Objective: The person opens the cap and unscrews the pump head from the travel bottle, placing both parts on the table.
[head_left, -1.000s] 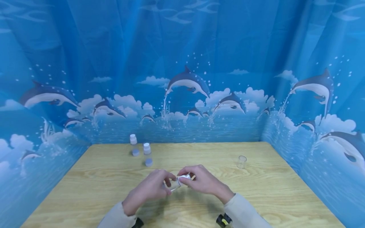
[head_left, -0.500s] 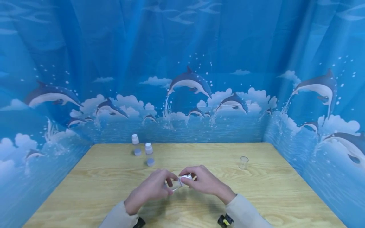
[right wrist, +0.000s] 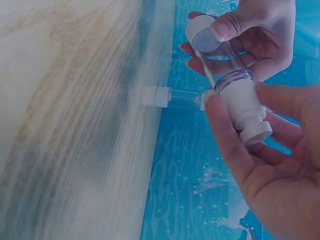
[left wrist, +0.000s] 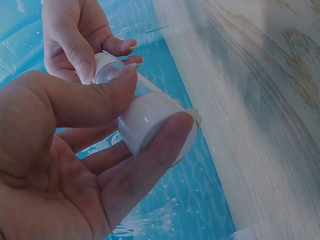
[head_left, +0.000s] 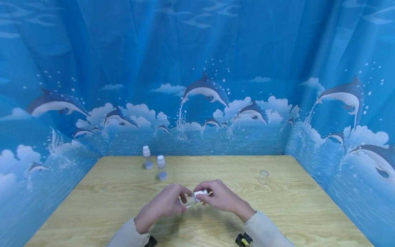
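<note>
Above woodgrain table, left grip, right grip, both curled round clear cylindrical bottle

Bottles left, cup right; passage between

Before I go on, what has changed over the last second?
The right hand seems to have shifted its fingers slightly on the white top of the held bottle; nothing was let go. The left hand, both standing bottles and clear cup stayed put.
</note>
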Demonstrator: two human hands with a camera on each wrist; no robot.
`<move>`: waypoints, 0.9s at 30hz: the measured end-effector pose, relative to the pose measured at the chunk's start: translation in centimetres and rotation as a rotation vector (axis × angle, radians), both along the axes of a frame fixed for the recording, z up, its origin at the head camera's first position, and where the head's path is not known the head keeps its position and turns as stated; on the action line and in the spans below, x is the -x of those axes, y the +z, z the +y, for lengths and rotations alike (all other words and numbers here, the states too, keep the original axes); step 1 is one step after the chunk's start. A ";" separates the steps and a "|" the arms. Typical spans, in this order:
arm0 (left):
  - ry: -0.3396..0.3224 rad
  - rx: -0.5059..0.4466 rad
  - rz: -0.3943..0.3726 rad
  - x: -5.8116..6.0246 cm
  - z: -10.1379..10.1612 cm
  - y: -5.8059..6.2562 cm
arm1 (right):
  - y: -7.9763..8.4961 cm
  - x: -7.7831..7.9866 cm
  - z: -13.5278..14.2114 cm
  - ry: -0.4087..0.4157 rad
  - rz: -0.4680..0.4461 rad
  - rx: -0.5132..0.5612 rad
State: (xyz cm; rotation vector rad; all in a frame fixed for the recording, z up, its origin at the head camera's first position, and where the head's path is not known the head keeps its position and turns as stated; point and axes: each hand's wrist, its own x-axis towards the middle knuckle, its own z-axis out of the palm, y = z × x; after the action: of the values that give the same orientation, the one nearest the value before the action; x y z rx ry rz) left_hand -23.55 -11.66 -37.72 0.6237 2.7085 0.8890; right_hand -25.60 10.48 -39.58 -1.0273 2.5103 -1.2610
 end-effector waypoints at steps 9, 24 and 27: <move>0.007 0.002 -0.003 0.0 0.1 0.1 | -0.1 0.1 0.0 0.008 0.072 0.008; 0.006 -0.009 0.003 0.1 0.1 -0.1 | -0.2 0.0 -0.1 0.009 0.054 0.039; 0.001 -0.017 0.007 0.1 0.0 -0.1 | -0.2 0.0 -0.1 0.006 0.047 0.036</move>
State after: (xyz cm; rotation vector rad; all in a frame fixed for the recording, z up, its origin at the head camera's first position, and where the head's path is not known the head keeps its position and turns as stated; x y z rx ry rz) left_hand -23.62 -11.61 -37.83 0.6300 2.7104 0.9126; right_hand -25.56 10.37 -39.73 -1.0837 2.5261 -1.2997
